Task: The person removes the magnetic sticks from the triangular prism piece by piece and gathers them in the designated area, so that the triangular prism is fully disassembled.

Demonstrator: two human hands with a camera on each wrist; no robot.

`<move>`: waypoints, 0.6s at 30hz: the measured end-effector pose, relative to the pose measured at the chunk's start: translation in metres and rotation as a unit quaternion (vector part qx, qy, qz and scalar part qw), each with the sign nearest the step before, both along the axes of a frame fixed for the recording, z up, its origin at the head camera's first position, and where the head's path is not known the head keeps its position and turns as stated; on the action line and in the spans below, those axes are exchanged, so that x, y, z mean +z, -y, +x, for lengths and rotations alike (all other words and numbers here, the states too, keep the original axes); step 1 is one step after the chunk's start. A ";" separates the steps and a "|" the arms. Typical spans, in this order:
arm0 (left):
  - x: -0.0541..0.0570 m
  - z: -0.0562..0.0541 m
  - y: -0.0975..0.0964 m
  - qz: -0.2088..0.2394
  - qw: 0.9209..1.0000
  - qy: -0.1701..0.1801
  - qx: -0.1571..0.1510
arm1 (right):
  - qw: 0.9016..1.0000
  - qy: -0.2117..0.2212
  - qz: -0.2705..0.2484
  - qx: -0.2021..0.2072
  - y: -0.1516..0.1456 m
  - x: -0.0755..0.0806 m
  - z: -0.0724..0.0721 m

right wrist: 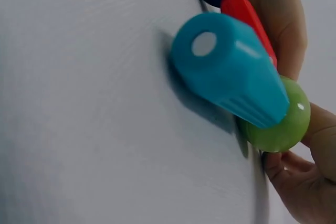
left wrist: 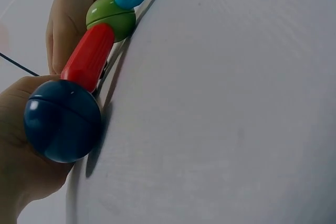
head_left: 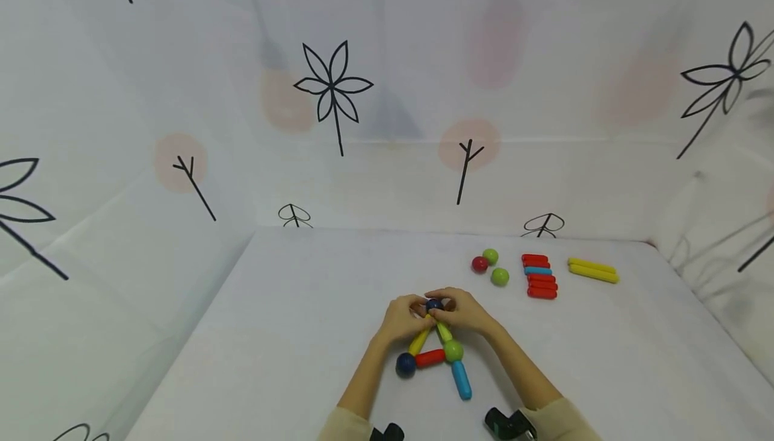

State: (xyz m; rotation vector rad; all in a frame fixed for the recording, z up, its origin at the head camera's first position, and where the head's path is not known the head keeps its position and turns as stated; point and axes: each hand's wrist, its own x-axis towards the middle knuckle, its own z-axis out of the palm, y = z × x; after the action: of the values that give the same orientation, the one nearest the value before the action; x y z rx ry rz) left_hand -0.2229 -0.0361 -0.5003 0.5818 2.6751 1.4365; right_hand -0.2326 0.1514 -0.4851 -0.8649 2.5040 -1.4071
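Note:
Both hands meet at the top of a triangle of toy rods and balls on the white table. With its fingers and thumb my left hand [head_left: 402,320] grips the upper end of the yellow rod [head_left: 418,342], beside the upper dark blue ball [head_left: 434,305]. My right hand [head_left: 464,311] pinches that ball, its thumb near the top of the yellow-green rod [head_left: 444,332]. A red rod [head_left: 431,358] joins the lower dark blue ball [left wrist: 63,121] to a green ball [head_left: 453,351]. From the green ball a light blue rod [right wrist: 226,66] points toward me. The hands partly hide the upper joint.
Farther back on the right lie two green balls [head_left: 500,277] and a red ball [head_left: 480,264]. Beside them is a column of several red rods [head_left: 542,286] with one blue rod [head_left: 537,271], then two yellow rods [head_left: 593,273]. A patterned cloth [head_left: 393,179] hangs behind.

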 end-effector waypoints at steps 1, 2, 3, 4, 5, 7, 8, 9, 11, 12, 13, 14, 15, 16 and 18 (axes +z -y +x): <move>0.000 -0.002 0.000 0.003 1.000 -0.002 -0.008 | 1.000 -0.009 0.002 -0.005 0.000 0.000 0.000; 0.001 -0.003 0.001 0.005 1.000 -0.003 -0.013 | 1.000 -0.019 0.004 -0.012 0.001 -0.001 0.000; 0.001 -0.004 0.001 0.005 1.000 -0.005 -0.017 | 0.999 -0.026 0.007 -0.020 0.001 -0.001 0.000; 0.002 -0.004 0.001 0.004 1.000 -0.006 -0.017 | 0.999 -0.028 0.009 -0.028 0.002 -0.001 0.001; 0.002 -0.005 0.001 0.004 1.000 -0.007 -0.014 | 0.999 -0.031 0.013 -0.038 0.003 -0.002 0.001; 0.002 -0.005 0.000 0.003 1.000 -0.014 -0.006 | 0.998 -0.026 0.014 -0.059 0.004 -0.002 0.001; 0.002 -0.005 -0.001 -0.001 1.000 -0.018 0.001 | 0.997 -0.023 0.014 -0.069 0.005 -0.003 0.001; 0.002 -0.005 -0.002 -0.005 1.000 -0.022 0.008 | 0.997 -0.019 0.014 -0.080 0.005 -0.003 0.002; 0.002 -0.004 -0.005 -0.010 0.999 -0.029 0.020 | 0.995 -0.001 0.003 -0.100 0.005 -0.005 0.002; 0.002 -0.004 -0.006 -0.012 0.999 -0.032 0.023 | 0.994 0.012 -0.003 -0.109 0.005 -0.005 0.002; 0.003 -0.003 -0.007 -0.014 0.999 -0.033 0.025 | 0.993 0.025 -0.009 -0.118 0.005 -0.006 0.002; 0.003 -0.003 -0.007 -0.016 0.999 -0.034 0.025 | 0.992 0.037 -0.017 -0.123 0.004 -0.007 0.003; 0.003 -0.004 -0.008 -0.019 0.999 -0.034 0.024 | 0.990 0.050 -0.023 -0.127 0.003 -0.007 0.003; 0.002 -0.004 -0.008 -0.019 0.999 -0.035 0.021 | 0.990 0.057 -0.027 -0.129 0.002 -0.008 0.003; 0.001 -0.006 -0.008 -0.018 0.999 -0.039 0.013 | 0.989 0.069 -0.033 -0.128 0.001 -0.008 0.003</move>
State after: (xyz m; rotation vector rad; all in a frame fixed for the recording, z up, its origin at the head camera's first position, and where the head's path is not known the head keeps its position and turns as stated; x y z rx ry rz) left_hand -0.2290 -0.0280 -0.4998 0.6155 2.7726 1.3978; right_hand -0.2300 0.1508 -0.4934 -0.4494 2.5450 -1.5725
